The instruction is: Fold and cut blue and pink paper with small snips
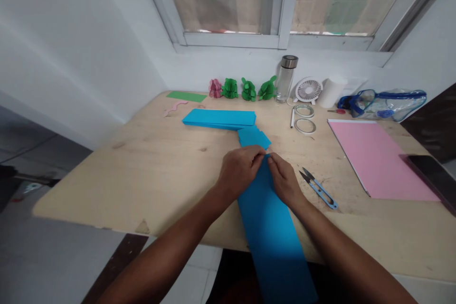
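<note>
A long strip of blue paper (274, 228) runs from the tabletop over its front edge toward my lap. At its far end my left hand (240, 168) pinches the paper's edge, fingers closed. Close beside it, my right hand (283, 175) also pinches that end between thumb and fingers. The fingertips of both hands nearly meet, and what exactly lies between them is partly hidden. Just beyond them lies a smaller piece of blue paper (252, 137) with notched edges. Behind that, to the left, rests a folded stack of blue paper (219, 118).
Blue thread snips (320, 191) lie open-bladed right of my right hand. Farther right are pink paper (384, 161) and a dark phone (432, 175). Tape rolls (305, 126), a glass bottle (285, 80), a small fan (308, 90) and green paper shapes (248, 90) stand toward the wall.
</note>
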Demonstrator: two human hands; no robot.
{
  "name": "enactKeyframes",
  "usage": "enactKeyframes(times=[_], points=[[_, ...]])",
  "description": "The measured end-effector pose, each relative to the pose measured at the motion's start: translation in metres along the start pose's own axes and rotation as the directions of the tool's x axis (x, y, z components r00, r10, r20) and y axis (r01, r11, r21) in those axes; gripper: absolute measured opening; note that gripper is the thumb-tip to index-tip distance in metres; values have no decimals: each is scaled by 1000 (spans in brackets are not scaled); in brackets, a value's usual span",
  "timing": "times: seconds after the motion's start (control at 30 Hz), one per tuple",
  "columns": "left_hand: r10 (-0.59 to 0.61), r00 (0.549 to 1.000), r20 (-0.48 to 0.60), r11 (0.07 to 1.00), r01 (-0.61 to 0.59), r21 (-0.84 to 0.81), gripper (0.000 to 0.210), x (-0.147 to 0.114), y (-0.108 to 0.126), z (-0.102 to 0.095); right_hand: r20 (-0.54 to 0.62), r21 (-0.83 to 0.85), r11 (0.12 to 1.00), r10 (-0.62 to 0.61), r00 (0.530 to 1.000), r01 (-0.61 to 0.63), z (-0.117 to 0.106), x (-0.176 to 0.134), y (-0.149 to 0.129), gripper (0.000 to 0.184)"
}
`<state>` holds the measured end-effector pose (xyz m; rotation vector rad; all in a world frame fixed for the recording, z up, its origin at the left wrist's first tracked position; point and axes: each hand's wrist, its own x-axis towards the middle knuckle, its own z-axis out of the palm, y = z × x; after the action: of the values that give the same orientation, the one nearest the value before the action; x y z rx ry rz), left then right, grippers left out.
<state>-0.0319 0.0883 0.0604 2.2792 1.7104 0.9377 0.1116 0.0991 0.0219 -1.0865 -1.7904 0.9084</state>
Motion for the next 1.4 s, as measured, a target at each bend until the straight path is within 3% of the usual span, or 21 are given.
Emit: enactKeyframes(times=[0.4, 0.53, 0.63, 0.7, 0.8, 0.9, 1.13, 1.4], points=[[32, 999, -33, 999, -32, -5, 22, -6, 0, 7, -15, 56, 998, 42, 999, -41, 2, -1, 2, 25], [-130, 986, -109, 969, 103, -223, 23, -12, -5, -1, -37, 70, 996, 60, 997, -58, -1, -1, 0, 27], [-369, 925, -87, 825, 282, -490, 34, -22, -12, -5, -64, 82, 994, 73, 995, -67, -4, 0, -3, 28], [-479, 877, 33, 630, 370, -683, 43, -31, -15, -5, -78, 89, 993, 80, 994, -73, -6, 1, -5, 29], [-463, 835, 299, 304, 466, -831, 45, -41, -15, -3, -82, 96, 992, 87, 993, -79, -8, 2, -7, 30], [-422, 799, 428, 124, 519, -846, 38, -43, -12, 2, -66, 94, 993, 79, 995, -73, -8, 2, -8, 30], [-547, 728, 414, -4, 492, -870, 31, -37, -2, 13, -69, 104, 992, 74, 995, -67, -8, 2, -8, 30], [-631, 699, 335, 27, 451, -892, 26, -36, 6, 15, -80, 119, 991, 72, 994, -62, -8, 2, -8, 31]])
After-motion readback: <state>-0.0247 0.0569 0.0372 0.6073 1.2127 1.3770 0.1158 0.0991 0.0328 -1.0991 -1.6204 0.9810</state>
